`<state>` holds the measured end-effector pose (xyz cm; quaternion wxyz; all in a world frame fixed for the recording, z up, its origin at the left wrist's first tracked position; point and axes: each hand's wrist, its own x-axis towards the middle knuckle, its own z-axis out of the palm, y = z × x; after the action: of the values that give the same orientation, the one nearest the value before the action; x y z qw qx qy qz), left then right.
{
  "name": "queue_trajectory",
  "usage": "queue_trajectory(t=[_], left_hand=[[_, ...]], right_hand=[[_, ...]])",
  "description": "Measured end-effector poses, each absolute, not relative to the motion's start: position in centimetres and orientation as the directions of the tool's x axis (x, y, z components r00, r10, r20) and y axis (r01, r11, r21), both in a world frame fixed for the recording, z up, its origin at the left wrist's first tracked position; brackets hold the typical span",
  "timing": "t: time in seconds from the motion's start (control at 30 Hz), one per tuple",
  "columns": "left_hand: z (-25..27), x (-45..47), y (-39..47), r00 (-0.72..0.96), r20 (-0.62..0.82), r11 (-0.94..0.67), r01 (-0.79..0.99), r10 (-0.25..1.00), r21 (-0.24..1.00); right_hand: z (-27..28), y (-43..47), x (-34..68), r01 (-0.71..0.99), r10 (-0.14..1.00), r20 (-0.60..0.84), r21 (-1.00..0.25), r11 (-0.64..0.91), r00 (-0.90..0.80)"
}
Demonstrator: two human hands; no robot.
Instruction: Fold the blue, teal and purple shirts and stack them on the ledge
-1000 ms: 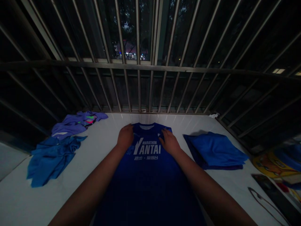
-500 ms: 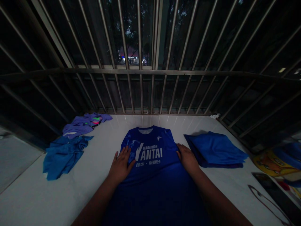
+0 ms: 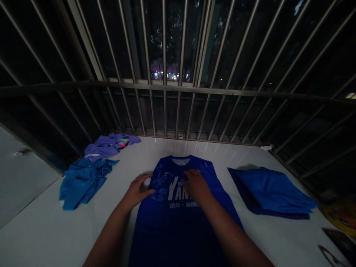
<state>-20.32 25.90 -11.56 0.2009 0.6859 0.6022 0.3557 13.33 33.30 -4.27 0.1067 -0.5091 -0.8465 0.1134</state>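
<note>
A dark blue sports shirt (image 3: 178,226) with white "YANTAI" lettering lies spread out before me, its neckline toward the window. At the shirt's left edge, near the shoulder, is my left hand (image 3: 138,191), thumb and fingers apart; whether it touches the cloth is hard to tell. My right hand (image 3: 196,184) is over the chest print and covers part of the lettering, its fingers slightly bent and spread. Neither hand shows cloth gripped between the fingers.
Folded blue garments (image 3: 280,191) lie to the right. On the left are a crumpled teal garment (image 3: 83,181) and a purple one (image 3: 107,146). Metal bars (image 3: 178,89) enclose the white ledge (image 3: 111,230). Glasses (image 3: 330,256) and a yellow item (image 3: 340,217) sit at the right edge.
My right hand has moved left from the shirt's right edge onto the chest print. My left hand has shifted outward to the shirt's left edge. The camera view has turned slightly left.
</note>
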Motion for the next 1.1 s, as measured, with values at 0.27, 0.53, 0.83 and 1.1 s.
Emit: queue_trajectory(t=[0.27,0.53,0.83,1.1], left_hand=[[-12.9,-20.4,25.4,0.134,0.151,-0.198,0.784,0.979,0.589],[-12.3,-19.4,25.4,-0.006,0.156,-0.098,0.753,0.988,0.650],[-11.2,-18.6,25.7,0.039,0.106,-0.097,0.781,0.994,0.617],[-10.4,-19.0,25.1,0.046,0.052,-0.069,0.718,0.998,0.693]], right_hand=[[-5.9,39.1,0.2,0.700,0.733,-0.088,-0.393,0.597,-0.675],[-7.4,42.6,-2.0,0.596,0.835,-0.018,-0.709,0.377,-0.550],[-7.0,43.2,0.5,0.816,0.861,-0.128,-0.413,0.406,-0.493],[-6.1,43.2,2.0,0.865,0.853,-0.195,-0.253,0.433,-0.484]])
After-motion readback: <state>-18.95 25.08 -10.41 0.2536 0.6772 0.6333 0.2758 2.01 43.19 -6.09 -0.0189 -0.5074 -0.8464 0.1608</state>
